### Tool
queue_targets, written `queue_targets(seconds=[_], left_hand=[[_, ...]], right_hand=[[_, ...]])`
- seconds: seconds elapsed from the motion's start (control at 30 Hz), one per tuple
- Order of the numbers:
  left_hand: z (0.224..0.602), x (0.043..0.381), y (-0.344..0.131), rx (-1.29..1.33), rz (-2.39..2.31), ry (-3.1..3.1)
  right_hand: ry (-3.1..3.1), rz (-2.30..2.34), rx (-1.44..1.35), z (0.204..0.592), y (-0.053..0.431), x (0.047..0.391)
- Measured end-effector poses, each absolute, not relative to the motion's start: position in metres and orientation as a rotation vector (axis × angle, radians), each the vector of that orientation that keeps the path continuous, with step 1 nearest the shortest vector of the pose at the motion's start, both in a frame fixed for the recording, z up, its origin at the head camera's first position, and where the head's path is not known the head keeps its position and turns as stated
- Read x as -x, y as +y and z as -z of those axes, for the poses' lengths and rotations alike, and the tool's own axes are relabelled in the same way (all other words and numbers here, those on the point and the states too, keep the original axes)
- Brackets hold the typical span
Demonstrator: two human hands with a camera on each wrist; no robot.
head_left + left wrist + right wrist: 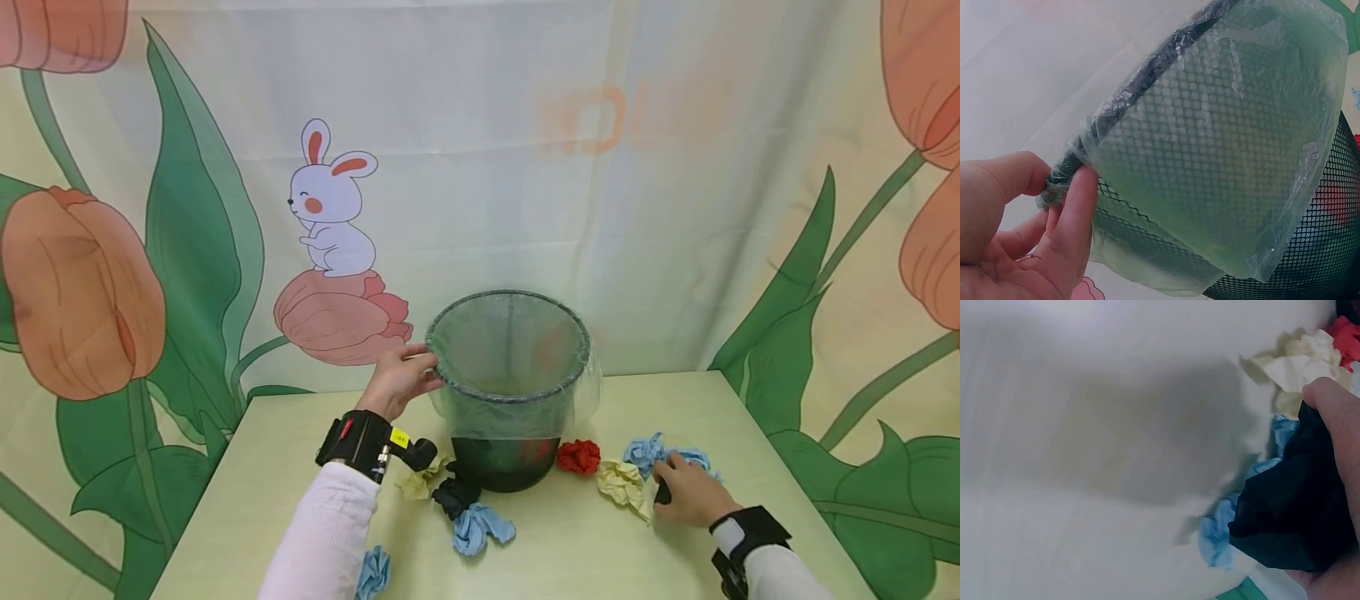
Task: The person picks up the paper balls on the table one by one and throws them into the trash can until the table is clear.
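Black crumpled paper (1294, 500) pinched in right grip (693, 493), near blue paper (642, 454); left grip (399, 380) pinching bag-lined mesh bin (504, 465) at rim (1147, 78), bin standing on table (270, 483).

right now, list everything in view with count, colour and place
mesh wastebasket: one, black, centre
plastic liner: one, translucent green, over the basket's rim
red paper ball: one, red, right of basket
yellow paper balls: two, pale yellow, either side of basket
black paper balls: two, black, front left of basket, one held
blue paper balls: at least three, light blue, in front, front left, right
table: one, pale yellow, beneath
backdrop: one, white and yellow, behind
rabbit print: one, white, on backdrop
tulip prints: several, orange, pink, green, on backdrop
left hand: one, bare, its grip pinching the lined rim
right hand: one, bare, its grip on a black ball
wrist bands: two, black, both wrists
sleeves: two, whitish, both arms
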State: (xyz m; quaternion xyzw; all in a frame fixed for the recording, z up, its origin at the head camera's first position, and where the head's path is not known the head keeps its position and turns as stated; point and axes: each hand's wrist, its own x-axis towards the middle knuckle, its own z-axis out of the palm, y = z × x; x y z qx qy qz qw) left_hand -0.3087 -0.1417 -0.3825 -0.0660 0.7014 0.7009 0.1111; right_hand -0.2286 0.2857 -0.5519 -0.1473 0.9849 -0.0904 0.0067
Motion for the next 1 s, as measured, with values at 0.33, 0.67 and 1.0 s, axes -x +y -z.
queue_targets(seconds=[0.33, 0.67, 1.0], left_hand=[[0.384, 0.309, -0.142, 0.179, -2.064, 2.056], [0.382, 0.309, -0.142, 0.181, -2.052, 2.069], [0.382, 0.309, -0.142, 0.190, -2.054, 2.071]], right_hand=[[3.175, 0.210, 0.550, 0.524, 0.282, 0.243], [3.177, 0.171, 0.594, 0.488, 0.273, 0.259], [3.224, 0.129, 0.659, 0.458, 0.262, 0.277]])
